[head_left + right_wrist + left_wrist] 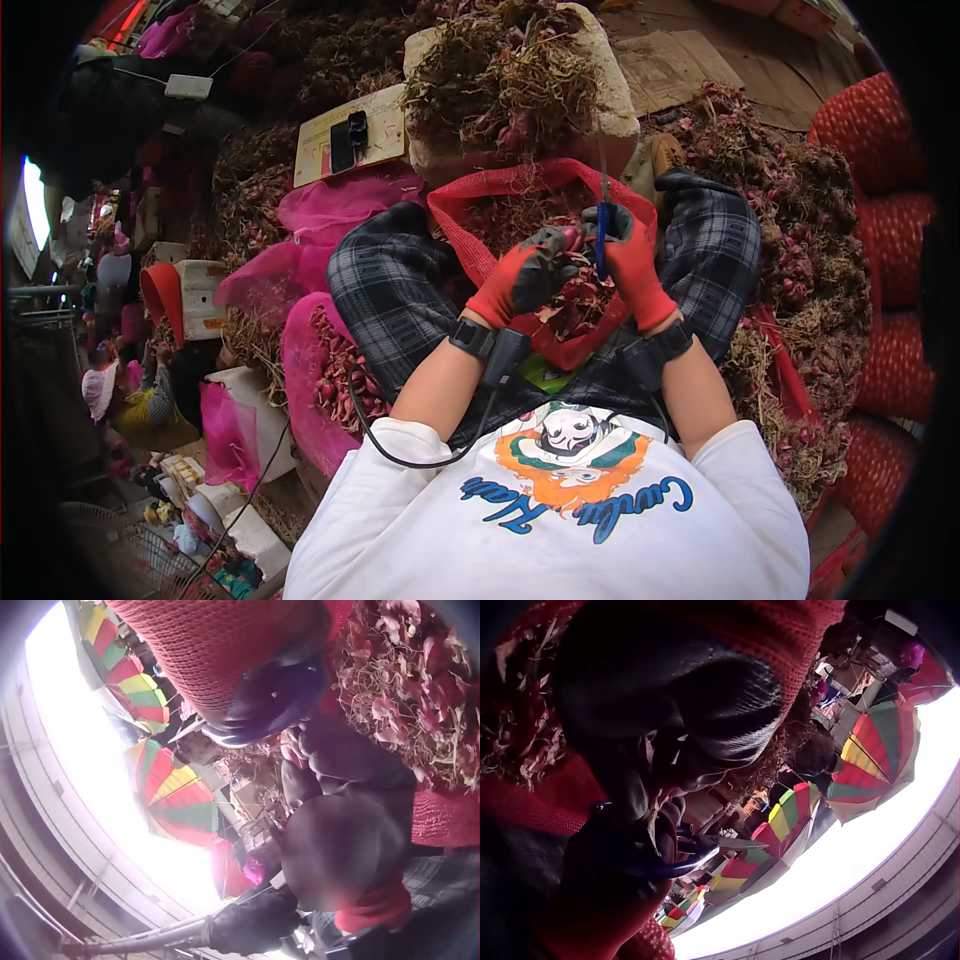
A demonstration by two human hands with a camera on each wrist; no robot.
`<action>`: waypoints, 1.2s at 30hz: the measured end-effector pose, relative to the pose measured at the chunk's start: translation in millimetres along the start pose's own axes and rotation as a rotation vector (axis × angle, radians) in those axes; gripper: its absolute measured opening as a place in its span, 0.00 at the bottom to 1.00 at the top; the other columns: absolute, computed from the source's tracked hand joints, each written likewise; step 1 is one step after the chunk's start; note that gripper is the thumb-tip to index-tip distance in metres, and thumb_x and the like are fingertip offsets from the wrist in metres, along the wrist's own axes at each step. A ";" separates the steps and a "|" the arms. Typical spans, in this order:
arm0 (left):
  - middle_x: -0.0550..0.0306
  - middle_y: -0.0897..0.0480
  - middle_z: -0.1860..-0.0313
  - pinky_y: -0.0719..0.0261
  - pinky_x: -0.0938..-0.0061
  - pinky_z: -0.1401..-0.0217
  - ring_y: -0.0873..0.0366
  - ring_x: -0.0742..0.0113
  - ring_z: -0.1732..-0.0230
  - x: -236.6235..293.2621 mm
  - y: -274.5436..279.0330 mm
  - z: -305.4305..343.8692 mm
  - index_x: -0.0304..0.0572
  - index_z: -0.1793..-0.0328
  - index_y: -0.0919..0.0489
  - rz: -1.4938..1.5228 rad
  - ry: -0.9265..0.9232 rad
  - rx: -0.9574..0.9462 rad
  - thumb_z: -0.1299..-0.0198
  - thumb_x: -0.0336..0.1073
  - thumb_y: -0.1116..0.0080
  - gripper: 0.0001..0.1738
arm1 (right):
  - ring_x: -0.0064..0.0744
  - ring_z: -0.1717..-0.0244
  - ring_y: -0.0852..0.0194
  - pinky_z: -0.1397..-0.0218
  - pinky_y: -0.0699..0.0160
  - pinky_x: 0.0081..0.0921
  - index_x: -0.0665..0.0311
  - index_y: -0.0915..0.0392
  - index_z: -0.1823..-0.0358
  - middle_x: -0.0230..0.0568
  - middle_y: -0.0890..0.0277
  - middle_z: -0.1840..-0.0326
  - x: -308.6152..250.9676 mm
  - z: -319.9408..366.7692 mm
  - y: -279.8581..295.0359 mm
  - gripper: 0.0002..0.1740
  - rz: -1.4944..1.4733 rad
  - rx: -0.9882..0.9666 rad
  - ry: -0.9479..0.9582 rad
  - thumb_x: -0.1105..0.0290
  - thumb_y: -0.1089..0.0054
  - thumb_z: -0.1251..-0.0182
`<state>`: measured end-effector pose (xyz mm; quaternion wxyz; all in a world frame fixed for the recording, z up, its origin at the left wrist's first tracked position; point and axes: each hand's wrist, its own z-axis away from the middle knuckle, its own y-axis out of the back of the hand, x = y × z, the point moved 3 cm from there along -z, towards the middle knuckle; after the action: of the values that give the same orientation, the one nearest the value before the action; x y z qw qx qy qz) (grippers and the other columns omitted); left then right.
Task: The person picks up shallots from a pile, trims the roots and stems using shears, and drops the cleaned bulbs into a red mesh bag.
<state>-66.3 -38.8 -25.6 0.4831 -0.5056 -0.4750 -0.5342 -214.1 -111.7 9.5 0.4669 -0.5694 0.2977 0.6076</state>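
Observation:
Both hands wear red gloves with dark palms and meet over a red mesh sack (463, 232) between the knees. My left hand (530, 275) pinches a pinkish-red shallot (572, 238) in its fingertips; in the right wrist view part of the shallot (294, 753) shows between dark fingers. Curled through blue handles, my right hand (632, 258) grips a pair of scissors (602, 242). Their blades point away from the body. In the left wrist view the scissors' blade (742, 844) juts out past the fingers. Loose red skins (580, 305) and dry roots lie in the sack below.
A foam box (430, 150) heaped with dried shallot stalks (500, 75) stands ahead. Shallot piles (790, 240) spread at right, beside full red sacks (895, 240). Pink mesh bags (300, 330) lie at left. A cardboard piece (375, 120) bears a black object. Another person (155, 400) sits far left.

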 end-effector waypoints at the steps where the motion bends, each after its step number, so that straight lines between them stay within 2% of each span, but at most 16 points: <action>1: 0.58 0.23 0.51 0.23 0.77 0.52 0.22 0.69 0.57 -1.6 -0.2 1.1 0.43 0.40 0.30 0.203 0.061 -0.012 0.34 0.43 0.48 0.20 | 0.22 0.60 0.25 0.54 0.25 0.22 0.69 0.27 0.53 0.34 0.22 0.60 -4.2 1.6 2.8 0.16 -0.117 -0.025 -0.058 0.80 0.41 0.44; 2: 0.59 0.23 0.50 0.23 0.78 0.52 0.23 0.69 0.57 -3.1 -0.5 2.3 0.43 0.39 0.31 0.404 0.124 -0.013 0.33 0.42 0.50 0.20 | 0.21 0.60 0.25 0.54 0.26 0.22 0.69 0.27 0.53 0.34 0.22 0.60 -5.7 2.7 4.1 0.16 -0.234 -0.050 -0.116 0.80 0.41 0.44; 4: 0.64 0.25 0.48 0.25 0.78 0.49 0.26 0.71 0.53 5.8 -3.6 7.3 0.44 0.36 0.32 1.158 0.390 -0.049 0.31 0.40 0.54 0.19 | 0.22 0.60 0.25 0.53 0.26 0.22 0.69 0.27 0.53 0.34 0.23 0.60 -3.5 -0.3 7.3 0.16 -0.156 -0.038 -0.138 0.79 0.39 0.45; 5: 0.63 0.25 0.48 0.25 0.77 0.48 0.26 0.71 0.53 8.3 -2.1 7.3 0.44 0.36 0.32 1.165 0.347 -0.069 0.31 0.40 0.54 0.20 | 0.22 0.60 0.25 0.53 0.27 0.22 0.69 0.27 0.53 0.34 0.23 0.60 -2.0 -1.7 8.2 0.17 -0.117 -0.031 -0.149 0.78 0.38 0.45; 7: 0.62 0.25 0.47 0.25 0.75 0.47 0.26 0.69 0.51 13.7 0.9 6.6 0.44 0.35 0.33 1.178 0.258 -0.106 0.32 0.39 0.53 0.21 | 0.22 0.61 0.26 0.54 0.27 0.22 0.68 0.27 0.54 0.33 0.23 0.60 -0.1 -2.8 5.8 0.17 0.057 -0.025 0.036 0.76 0.35 0.46; 10: 0.60 0.25 0.46 0.24 0.73 0.46 0.25 0.69 0.50 21.3 4.0 6.1 0.43 0.36 0.33 0.964 0.348 0.033 0.33 0.40 0.50 0.22 | 0.23 0.61 0.26 0.56 0.27 0.24 0.67 0.28 0.54 0.34 0.23 0.61 -4.0 1.5 -4.6 0.19 0.115 -0.021 0.192 0.74 0.33 0.47; 13: 0.59 0.26 0.45 0.23 0.72 0.47 0.25 0.69 0.50 40.2 1.5 4.8 0.42 0.37 0.33 0.482 0.322 0.029 0.35 0.38 0.49 0.21 | 0.24 0.61 0.26 0.56 0.27 0.26 0.66 0.28 0.53 0.36 0.23 0.62 -19.2 3.7 -8.6 0.20 0.295 -0.049 0.330 0.75 0.33 0.48; 17: 0.60 0.24 0.50 0.22 0.75 0.49 0.25 0.73 0.53 26.0 -1.9 6.3 0.41 0.39 0.30 0.608 0.265 0.004 0.32 0.39 0.52 0.18 | 0.28 0.60 0.24 0.56 0.26 0.27 0.65 0.29 0.52 0.38 0.24 0.63 -25.3 7.4 -10.5 0.20 0.708 -0.096 0.604 0.78 0.37 0.48; 20: 0.60 0.24 0.52 0.22 0.76 0.49 0.25 0.73 0.52 21.6 -2.4 7.5 0.40 0.41 0.29 0.648 0.278 -0.030 0.32 0.37 0.53 0.16 | 0.29 0.59 0.24 0.55 0.26 0.27 0.66 0.29 0.52 0.40 0.23 0.62 -18.7 6.0 -9.5 0.20 0.754 -0.099 0.531 0.80 0.39 0.49; 22: 0.59 0.23 0.52 0.23 0.77 0.49 0.25 0.73 0.52 24.5 -3.3 6.3 0.39 0.42 0.29 0.548 0.375 0.002 0.31 0.38 0.53 0.16 | 0.29 0.59 0.24 0.54 0.26 0.27 0.67 0.29 0.52 0.40 0.23 0.61 -12.3 2.2 -7.1 0.19 0.517 -0.061 0.405 0.79 0.39 0.48; 25: 0.61 0.22 0.56 0.22 0.77 0.55 0.23 0.74 0.59 40.5 -5.0 3.0 0.37 0.44 0.28 0.493 0.326 0.072 0.33 0.39 0.49 0.17 | 0.25 0.57 0.25 0.52 0.26 0.26 0.67 0.28 0.50 0.37 0.23 0.58 -3.2 -1.3 3.8 0.20 0.248 -0.015 0.162 0.79 0.38 0.46; 26: 0.61 0.22 0.54 0.22 0.78 0.54 0.24 0.74 0.57 40.4 0.4 1.3 0.37 0.44 0.28 0.188 0.143 0.056 0.32 0.40 0.51 0.17 | 0.24 0.56 0.25 0.51 0.26 0.25 0.68 0.28 0.49 0.35 0.23 0.57 -0.2 -1.9 7.1 0.21 0.174 -0.003 0.072 0.79 0.38 0.46; 28: 0.61 0.23 0.52 0.23 0.79 0.51 0.24 0.75 0.54 43.2 8.7 0.5 0.38 0.44 0.27 -0.421 -0.223 0.026 0.30 0.41 0.53 0.17 | 0.25 0.57 0.25 0.51 0.26 0.25 0.68 0.29 0.51 0.37 0.23 0.58 -2.2 1.3 3.8 0.19 0.135 -0.005 0.157 0.77 0.38 0.45; 31: 0.61 0.23 0.53 0.23 0.79 0.52 0.25 0.76 0.54 30.5 2.7 1.7 0.37 0.43 0.28 0.585 0.361 0.141 0.31 0.40 0.53 0.17 | 0.25 0.58 0.24 0.52 0.26 0.25 0.68 0.28 0.52 0.37 0.23 0.59 -2.3 2.6 -4.7 0.18 0.214 -0.025 0.260 0.76 0.37 0.45; 34: 0.61 0.23 0.53 0.23 0.79 0.52 0.24 0.76 0.55 42.8 -5.3 2.4 0.37 0.42 0.28 0.477 0.268 0.100 0.31 0.40 0.53 0.17 | 0.25 0.59 0.24 0.51 0.27 0.25 0.68 0.28 0.53 0.37 0.22 0.61 -2.0 4.0 -7.3 0.17 0.286 -0.034 0.255 0.76 0.37 0.45; 36: 0.60 0.23 0.51 0.23 0.79 0.51 0.25 0.75 0.53 51.9 -2.5 3.6 0.37 0.41 0.29 0.477 0.313 0.064 0.31 0.40 0.53 0.18 | 0.24 0.58 0.25 0.51 0.27 0.25 0.68 0.27 0.53 0.36 0.22 0.61 0.1 3.2 -4.7 0.16 0.216 -0.034 0.156 0.75 0.37 0.44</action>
<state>-69.6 -36.9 26.4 0.6782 -0.4989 -0.2791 -0.4617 -211.2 -107.0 10.7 0.3645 -0.5873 0.3823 0.6132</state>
